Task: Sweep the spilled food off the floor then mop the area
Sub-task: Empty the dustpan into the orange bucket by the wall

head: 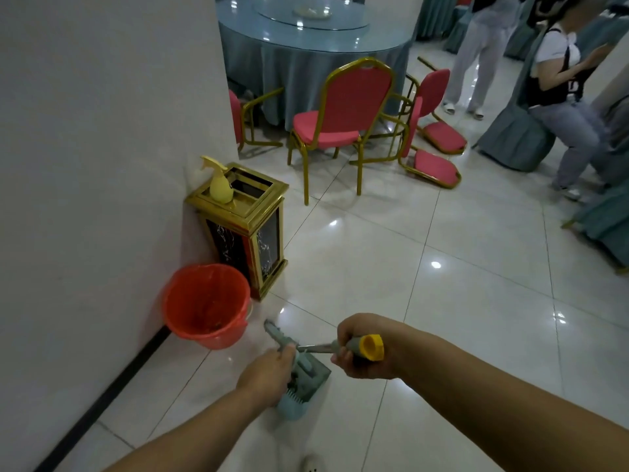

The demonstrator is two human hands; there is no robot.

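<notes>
My right hand (360,345) grips the top of a long handle with a grey grip and yellow end cap (371,347); its metal shaft runs left and down. My left hand (269,376) holds a second grey-green handle (277,335) above a grey-green dustpan (306,379) with a comb edge (294,401), standing on the white tiled floor. A red bucket (207,304) sits by the wall just left of the dustpan. I see no spilled food on the floor in view.
A gold-and-black bin (252,229) with a yellow spray bottle (220,185) on top stands against the wall. Red chairs (340,124), two tipped over (432,158), surround a round blue table (306,39). People (558,97) are at the right.
</notes>
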